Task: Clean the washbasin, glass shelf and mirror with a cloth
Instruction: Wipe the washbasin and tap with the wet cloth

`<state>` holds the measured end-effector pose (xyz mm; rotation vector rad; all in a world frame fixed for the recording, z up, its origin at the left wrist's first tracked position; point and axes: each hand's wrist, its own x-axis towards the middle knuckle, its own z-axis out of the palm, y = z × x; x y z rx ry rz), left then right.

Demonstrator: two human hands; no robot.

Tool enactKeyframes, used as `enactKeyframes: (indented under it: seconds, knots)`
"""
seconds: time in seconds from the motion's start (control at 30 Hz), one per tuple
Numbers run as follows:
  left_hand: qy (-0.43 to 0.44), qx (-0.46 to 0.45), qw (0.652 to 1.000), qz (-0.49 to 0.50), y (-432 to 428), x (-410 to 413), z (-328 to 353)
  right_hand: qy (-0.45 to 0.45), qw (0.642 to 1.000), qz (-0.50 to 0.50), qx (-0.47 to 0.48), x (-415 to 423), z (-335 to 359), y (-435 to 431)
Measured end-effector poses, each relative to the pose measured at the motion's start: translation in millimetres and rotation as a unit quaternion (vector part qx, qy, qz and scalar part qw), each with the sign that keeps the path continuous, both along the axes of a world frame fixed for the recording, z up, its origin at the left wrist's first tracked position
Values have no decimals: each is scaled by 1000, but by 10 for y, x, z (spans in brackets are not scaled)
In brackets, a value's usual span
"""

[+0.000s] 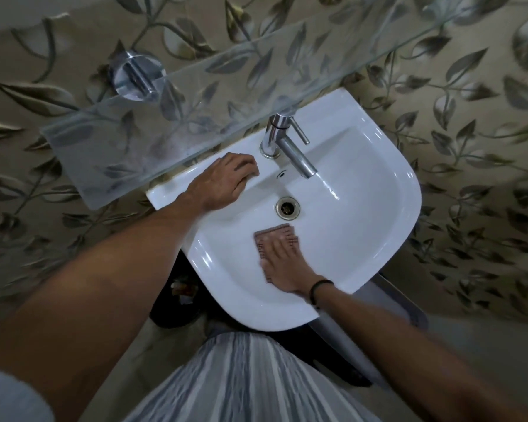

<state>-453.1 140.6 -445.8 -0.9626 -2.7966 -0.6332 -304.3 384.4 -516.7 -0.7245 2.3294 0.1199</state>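
A white washbasin [363,190] fills the middle of the head view. My right hand [287,266] lies flat on a small reddish-brown cloth [279,236] and presses it against the basin's near inner slope, just below the drain [287,207]. My left hand [224,181] rests on the basin's back left rim with its fingers curled over the edge, holding nothing. A glass shelf [153,123] runs above the basin's back edge. The mirror is out of view.
A chrome tap [290,147] stands at the basin's back, its spout reaching over the bowl. A round chrome bracket [136,76] holds the shelf to the leaf-patterned tiled wall [470,102]. A dark bin [177,296] sits under the basin on the left.
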Motion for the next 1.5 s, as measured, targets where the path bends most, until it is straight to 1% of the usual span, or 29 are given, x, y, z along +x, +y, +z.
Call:
enactKeyframes:
  seconds: [0.07,0.1,0.17,0.27,0.37,0.4,0.47,0.53,0.57,0.63,0.67,0.7,0.77,0.8,0.87,0.9,0.93,1.0,1.03,1.07,1.1,1.13,1.17,1.23,1.3,1.37,1.4,1.43,1.5]
  knots:
    - [2,-2,1000,2,-16,1,-7,11,997,-5,-74,132,180,-365]
    - [3,-3,1000,0,-22,1,-3,-18,995,-17,-95,171,375,-492]
    - [6,-3,1000,-1,-14,16,6,-38,994,-15,-102,223,658,-522]
    - [3,3,1000,2,-9,11,3,-77,978,126,-150,282,634,-87]
    - [5,7,1000,-4,-12,10,-16,-182,968,149,-89,18,706,505]
    - [4,8,1000,-4,-12,12,-17,-172,972,150,-60,-133,830,634]
    - [5,8,1000,-4,-4,16,-19,-110,985,133,6,-383,927,895]
    - [9,11,1000,-1,-1,12,-14,-103,988,52,105,-589,927,1044]
    - [8,13,1000,2,1,15,-12,-83,989,16,121,-609,864,1068]
    - [5,14,1000,4,3,28,-13,-53,991,-40,113,-570,729,952]
    - [7,11,1000,3,3,24,-13,-56,990,-54,118,-500,692,831]
    - [8,9,1000,0,9,16,-10,-55,990,-45,123,-433,578,715]
    - [10,2,1000,0,16,7,-12,-7,994,-31,104,-189,282,418]
    - [11,0,1000,1,17,7,-18,-17,996,-6,87,-73,292,229]
    - [14,-2,1000,4,-1,7,-27,-15,994,93,56,117,297,-81]
    - [13,-2,1000,4,-4,12,-23,-15,993,115,39,158,400,-155]
    - [11,-3,1000,2,0,17,-25,-22,992,120,31,198,508,-159]
    - [11,-4,1000,1,11,24,-19,-114,989,96,-18,247,648,-51]
    - [10,-2,1000,4,7,28,-16,-163,983,86,-13,224,769,28]
    - [8,0,1000,7,3,27,-16,-194,976,98,16,184,898,117]
    - [7,3,1000,7,-1,23,-23,-173,975,140,25,127,1016,220]
    - [7,8,1000,4,-2,21,-26,-138,976,169,9,74,1095,366]
    - [8,13,1000,2,-10,22,-29,-135,975,174,11,13,1197,487]
    - [10,19,1000,2,-21,18,-37,-108,974,193,60,-195,1301,761]
    - [20,10,1000,1,-22,22,-50,-80,984,116,107,-467,1194,1115]
    - [36,6,999,-4,-23,15,-75,-20,988,-20,150,-718,1087,1362]
    - [41,6,999,-2,-26,15,-83,10,985,-66,162,-804,1034,1419]
    - [44,5,999,-2,-21,16,-91,27,979,-102,176,-858,984,1433]
    - [48,-1,999,-5,-25,17,-104,39,975,-129,176,-821,908,1320]
